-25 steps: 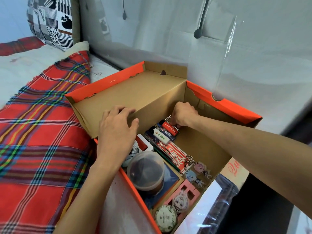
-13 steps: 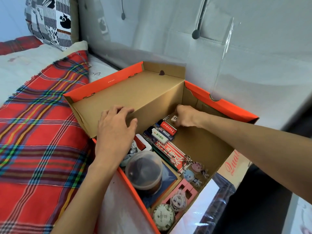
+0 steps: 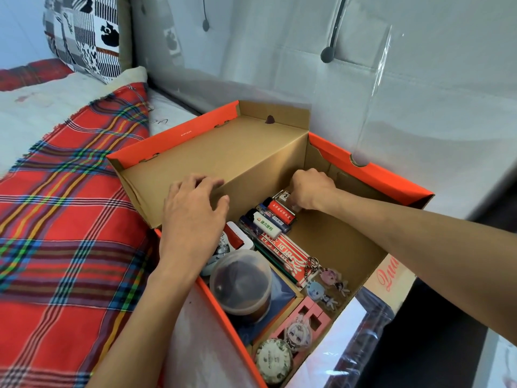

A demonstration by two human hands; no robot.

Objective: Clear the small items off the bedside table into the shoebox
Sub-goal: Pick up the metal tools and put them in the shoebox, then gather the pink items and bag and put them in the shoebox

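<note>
Left hand (image 3: 193,214) rests on the shoebox (image 3: 391,177)'s raised lid (image 3: 223,152), right hand (image 3: 310,189) curls on a small white item (image 3: 284,196) at the box's far corner, beside the lighters (image 3: 275,217) (round tub (image 3: 240,278) sits toward the near edge).

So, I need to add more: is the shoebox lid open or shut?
Open: the lid stands tilted back, with the left hand resting on it.

Bare forearms, bare left hand (image 3: 193,217) and right hand (image 3: 310,189), skin uncovered to the frame's edge.
</note>
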